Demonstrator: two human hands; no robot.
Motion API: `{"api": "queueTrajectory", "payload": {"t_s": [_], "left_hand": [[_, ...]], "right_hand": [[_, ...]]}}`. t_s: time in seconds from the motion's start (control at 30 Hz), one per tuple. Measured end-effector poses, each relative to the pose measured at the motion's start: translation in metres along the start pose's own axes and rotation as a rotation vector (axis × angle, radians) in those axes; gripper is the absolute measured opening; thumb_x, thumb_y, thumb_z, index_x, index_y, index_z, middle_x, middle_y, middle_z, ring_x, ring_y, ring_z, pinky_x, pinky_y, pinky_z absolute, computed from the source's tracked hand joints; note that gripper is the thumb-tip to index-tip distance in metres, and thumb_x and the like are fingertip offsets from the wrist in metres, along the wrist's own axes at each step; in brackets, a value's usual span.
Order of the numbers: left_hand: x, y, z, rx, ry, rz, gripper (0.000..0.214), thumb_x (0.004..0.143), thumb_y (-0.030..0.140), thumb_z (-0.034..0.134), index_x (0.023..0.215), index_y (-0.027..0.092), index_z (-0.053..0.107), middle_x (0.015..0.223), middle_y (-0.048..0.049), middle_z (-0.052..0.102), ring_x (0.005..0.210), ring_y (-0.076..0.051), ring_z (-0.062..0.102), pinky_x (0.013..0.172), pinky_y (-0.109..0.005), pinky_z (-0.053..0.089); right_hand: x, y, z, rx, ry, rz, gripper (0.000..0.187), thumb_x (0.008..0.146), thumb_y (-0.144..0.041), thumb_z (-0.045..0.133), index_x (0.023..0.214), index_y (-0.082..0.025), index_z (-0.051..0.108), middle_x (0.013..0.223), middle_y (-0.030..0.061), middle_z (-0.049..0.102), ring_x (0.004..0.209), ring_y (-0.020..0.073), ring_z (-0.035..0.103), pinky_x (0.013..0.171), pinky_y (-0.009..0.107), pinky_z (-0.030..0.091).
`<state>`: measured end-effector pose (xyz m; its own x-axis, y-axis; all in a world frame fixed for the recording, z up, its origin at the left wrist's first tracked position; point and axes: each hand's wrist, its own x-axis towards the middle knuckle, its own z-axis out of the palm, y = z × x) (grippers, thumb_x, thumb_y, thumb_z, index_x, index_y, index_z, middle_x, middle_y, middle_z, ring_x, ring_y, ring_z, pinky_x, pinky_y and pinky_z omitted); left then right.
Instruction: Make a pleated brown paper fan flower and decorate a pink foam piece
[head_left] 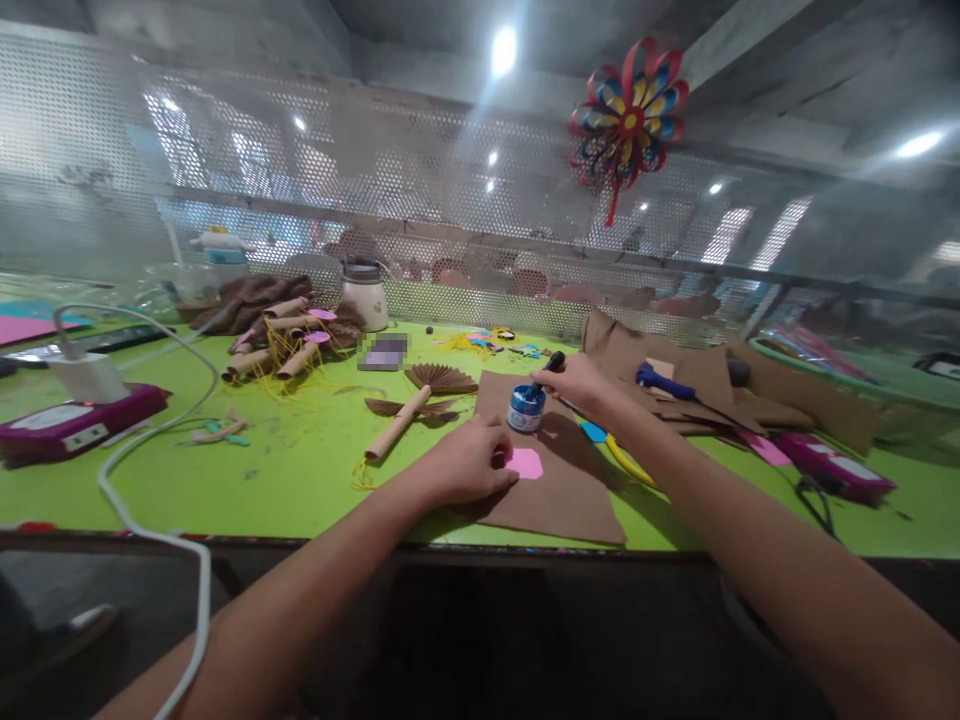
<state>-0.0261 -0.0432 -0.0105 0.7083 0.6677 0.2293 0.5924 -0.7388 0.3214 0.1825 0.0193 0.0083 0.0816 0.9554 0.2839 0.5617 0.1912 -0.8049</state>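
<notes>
A small pink paper piece [524, 463] with cut corners lies on a brown cardboard sheet [555, 510]. My left hand [474, 462] has curled fingers and pinches the left edge of that paper. Behind it, on the same sheet, stands an open blue jar with a pale label [525, 410]. My right hand [574, 380] is closed on a black-handled brush [553, 362], whose lower end goes down into the jar; its tip is hidden there. Left of my hands lies a cardboard tube with pleated brown paper wings [409, 415] and yellow strings.
More tubes with yellow strings [289, 345] are heaped at the back left, near a white jar [364, 298]. A white cable [112, 470] and purple power strip [82, 425] lie left. On the right are a blue glue gun [664, 380], yellow-handled tool [628, 462] and cardboard pieces [697, 365].
</notes>
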Motion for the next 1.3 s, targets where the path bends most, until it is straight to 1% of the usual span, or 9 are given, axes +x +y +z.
{"api": "queueTrajectory", "payload": {"t_s": [0.13, 0.5, 0.57, 0.67, 0.77, 0.87, 1.07, 1.17, 1.3], "left_hand": [[-0.001, -0.001, 0.001, 0.002, 0.005, -0.016, 0.024, 0.075, 0.039, 0.056, 0.081, 0.016, 0.06, 0.089, -0.0061, 0.057, 0.08, -0.018, 0.053, 0.066, -0.027, 0.04], [0.002, 0.001, 0.001, -0.01, -0.017, 0.005, 0.023, 0.075, 0.036, 0.057, 0.084, 0.016, 0.061, 0.09, -0.0066, 0.057, 0.079, -0.018, 0.053, 0.067, -0.027, 0.04], [0.002, 0.001, 0.001, -0.028, -0.016, -0.011, 0.022, 0.074, 0.037, 0.056, 0.083, 0.016, 0.061, 0.09, -0.0066, 0.057, 0.078, -0.018, 0.053, 0.068, -0.027, 0.041], [0.001, 0.002, 0.0, -0.05, -0.023, -0.048, 0.023, 0.074, 0.037, 0.056, 0.083, 0.016, 0.061, 0.09, -0.0065, 0.057, 0.078, -0.018, 0.053, 0.067, -0.027, 0.041], [0.001, 0.002, 0.001, -0.053, -0.019, -0.052, 0.022, 0.074, 0.036, 0.056, 0.083, 0.016, 0.06, 0.091, -0.0063, 0.057, 0.077, -0.018, 0.053, 0.065, -0.027, 0.04], [0.002, 0.001, 0.002, -0.039, -0.004, -0.039, 0.022, 0.074, 0.037, 0.056, 0.083, 0.017, 0.06, 0.09, -0.006, 0.057, 0.076, -0.018, 0.053, 0.064, -0.027, 0.039], [0.004, 0.001, 0.002, -0.015, -0.003, 0.001, 0.02, 0.075, 0.035, 0.056, 0.081, 0.017, 0.06, 0.087, -0.0055, 0.058, 0.076, -0.018, 0.052, 0.064, -0.027, 0.038], [0.005, 0.001, 0.002, -0.015, -0.014, -0.006, 0.019, 0.075, 0.035, 0.056, 0.081, 0.017, 0.06, 0.086, -0.0048, 0.058, 0.076, -0.017, 0.052, 0.065, -0.027, 0.038], [0.005, 0.001, 0.001, -0.011, -0.031, -0.004, 0.02, 0.075, 0.035, 0.057, 0.083, 0.016, 0.06, 0.085, -0.0044, 0.056, 0.074, -0.016, 0.051, 0.065, -0.026, 0.038]], "right_hand": [[-0.002, -0.005, -0.006, 0.113, -0.011, -0.004, 0.022, 0.062, -0.026, 0.067, 0.05, -0.014, 0.053, 0.043, -0.0029, 0.049, 0.042, 0.0074, 0.043, 0.041, 0.02, 0.033], [0.005, 0.006, -0.01, 0.149, -0.104, 0.037, 0.027, 0.063, -0.027, 0.07, 0.049, -0.013, 0.052, 0.038, -0.0033, 0.046, 0.038, 0.0056, 0.038, 0.037, 0.019, 0.029], [0.007, 0.006, -0.015, 0.184, -0.047, 0.024, 0.028, 0.062, -0.028, 0.071, 0.049, -0.013, 0.052, 0.039, -0.003, 0.046, 0.038, 0.0058, 0.039, 0.038, 0.02, 0.03], [0.005, 0.005, -0.026, 0.27, 0.147, -0.028, 0.029, 0.065, -0.033, 0.069, 0.051, -0.014, 0.051, 0.043, -0.0018, 0.048, 0.04, 0.0067, 0.041, 0.039, 0.021, 0.033], [-0.009, 0.002, -0.036, 0.337, 0.313, -0.1, 0.027, 0.069, -0.037, 0.065, 0.058, -0.015, 0.053, 0.048, -0.0005, 0.051, 0.042, 0.0085, 0.045, 0.041, 0.022, 0.037], [-0.04, 0.0, -0.038, 0.352, 0.351, -0.156, 0.026, 0.074, -0.041, 0.061, 0.064, -0.017, 0.054, 0.05, 0.0001, 0.053, 0.044, 0.0103, 0.047, 0.044, 0.024, 0.04], [-0.102, 0.006, -0.015, 0.313, 0.173, -0.069, 0.03, 0.076, -0.044, 0.06, 0.067, -0.016, 0.056, 0.051, 0.0012, 0.056, 0.044, 0.0116, 0.049, 0.045, 0.025, 0.04], [-0.109, 0.009, -0.007, 0.289, 0.126, -0.024, 0.031, 0.076, -0.046, 0.059, 0.068, -0.017, 0.054, 0.049, -0.0009, 0.056, 0.042, 0.0105, 0.048, 0.045, 0.024, 0.039], [-0.107, 0.008, -0.006, 0.248, 0.119, -0.053, 0.03, 0.077, -0.047, 0.058, 0.072, -0.017, 0.055, 0.053, -0.0007, 0.058, 0.045, 0.011, 0.051, 0.047, 0.023, 0.041]]}}
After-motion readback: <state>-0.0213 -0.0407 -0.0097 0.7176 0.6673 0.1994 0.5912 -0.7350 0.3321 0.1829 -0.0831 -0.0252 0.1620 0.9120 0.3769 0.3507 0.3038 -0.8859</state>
